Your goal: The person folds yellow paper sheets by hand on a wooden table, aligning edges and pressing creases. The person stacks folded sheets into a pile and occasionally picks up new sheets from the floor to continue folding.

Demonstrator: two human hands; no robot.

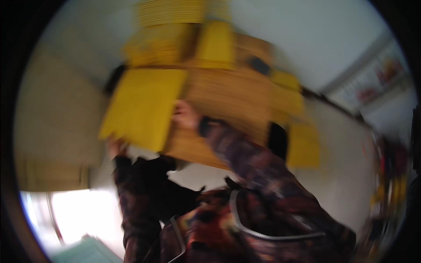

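Note:
A large flat yellow sheet [144, 105], which looks like paper, lies slanted over the left part of a brown wooden table [232, 94]. My left hand [116, 147] is at its near left corner, fingers closed on the edge. On the right edge of the sheet, my right hand [186, 115] has its fingertips pinched together. Motion blur smears both hands, and the sheet's underside is hidden. Whether it is one layer or several, I cannot tell.
Yellow stacks [171, 12] stand beyond the table, with a loose yellow heap [153, 48] and a yellow pile [217, 46] at its far side. More yellow pieces [287, 98] sit along the right. A small dark object [259, 65] lies at the far right corner.

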